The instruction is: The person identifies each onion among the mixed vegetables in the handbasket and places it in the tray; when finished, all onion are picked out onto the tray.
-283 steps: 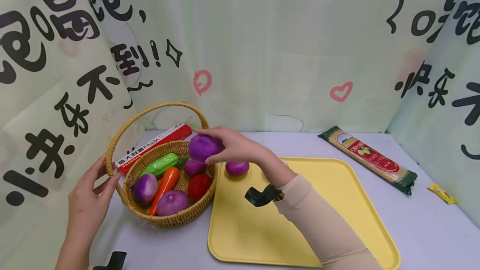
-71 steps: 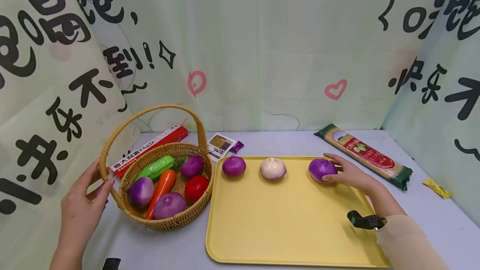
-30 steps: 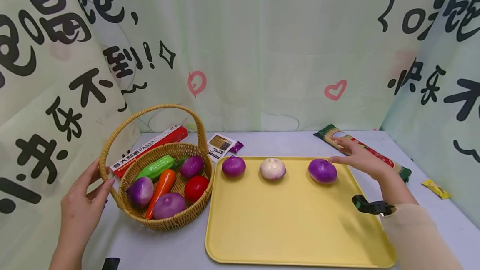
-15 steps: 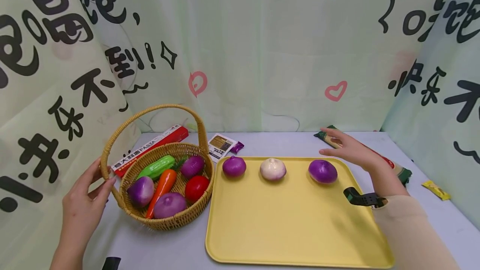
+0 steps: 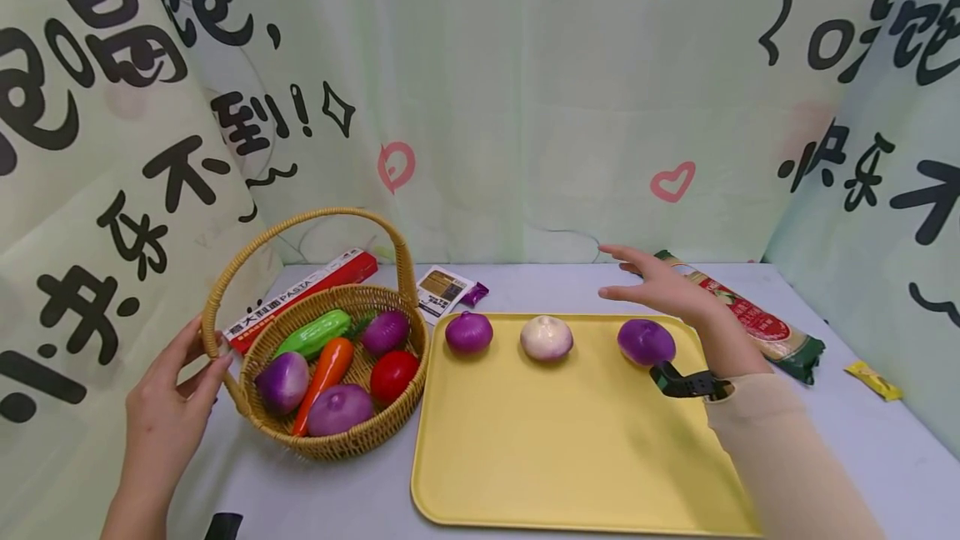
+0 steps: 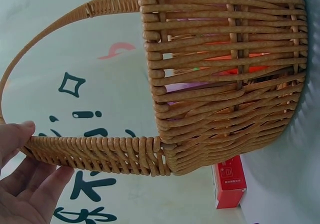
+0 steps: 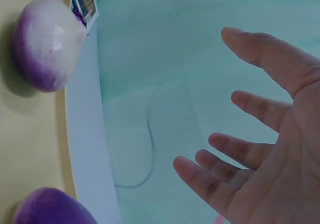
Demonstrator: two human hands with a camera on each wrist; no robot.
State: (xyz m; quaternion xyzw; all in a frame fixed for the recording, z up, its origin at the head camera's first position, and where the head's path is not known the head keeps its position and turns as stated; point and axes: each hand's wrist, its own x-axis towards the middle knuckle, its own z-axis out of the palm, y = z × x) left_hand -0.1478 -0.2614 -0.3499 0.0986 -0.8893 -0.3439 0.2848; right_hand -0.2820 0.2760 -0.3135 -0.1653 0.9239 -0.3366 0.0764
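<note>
My left hand (image 5: 168,394) pinches the side of the wicker basket's handle (image 6: 95,151) between thumb and fingers. In the basket (image 5: 352,440) lie a green vegetable (image 5: 318,333), a carrot (image 5: 328,377), a tomato (image 5: 393,375) and several purple onions, one of them in front (image 5: 340,411). On the yellow tray (image 5: 555,457), along its far edge, stand a purple onion (image 5: 468,332), a white-and-purple onion (image 5: 546,337) and a darker purple onion (image 5: 647,342). My right hand (image 5: 667,286) hovers beyond the darker onion, fingers spread and holding nothing; the right wrist view shows its bare palm (image 7: 280,159).
Behind the basket lies a red pasta box (image 5: 307,294). A printed packet (image 5: 441,292) with a purple end lies behind the tray. To the right are a spaghetti bag (image 5: 765,319), partly hidden by my right arm, and a small yellow packet (image 5: 873,380). Curtains enclose the table.
My right hand carried the darker purple onion from above the basket to the tray's right side, let go, rose towards the spaghetti bag, then drifted left. My left hand stays on the handle.
</note>
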